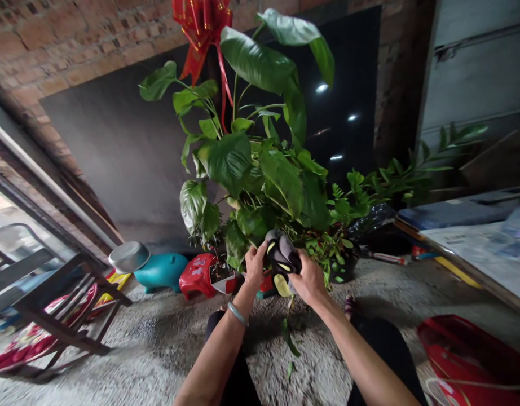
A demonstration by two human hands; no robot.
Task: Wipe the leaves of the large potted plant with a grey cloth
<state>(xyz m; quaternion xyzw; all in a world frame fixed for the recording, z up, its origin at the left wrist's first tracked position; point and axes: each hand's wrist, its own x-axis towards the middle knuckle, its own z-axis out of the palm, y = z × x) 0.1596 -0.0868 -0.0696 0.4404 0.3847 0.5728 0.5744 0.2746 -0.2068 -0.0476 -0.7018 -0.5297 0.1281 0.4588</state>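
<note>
Hands [255, 265] and [307, 277] at frame centre both pinch a grey cloth [281, 254] against the plant [260, 169], grips closed; looks like leaf wiping, next leaf wants gentle support.

The potted plant [260, 169] is standing on the floor [158, 349] straight ahead, backing onto a panel [128, 146] that is leaning against the brick wall [52, 45], with a ribbon bow [201, 28] hanging at its top. Both hands are meeting in front of its lower leaves, left hand [255, 264] and right hand [308, 279] touching a cloth [281, 254] sitting between them. Left of the plant a stool [198, 276], a pig-shaped container [161, 272] and a bowl [128, 256] are sitting in a row, a wooden rack [52, 310] lying further left, while a smaller plant [370, 194] and a table [475, 248] are sitting to the right.
</note>
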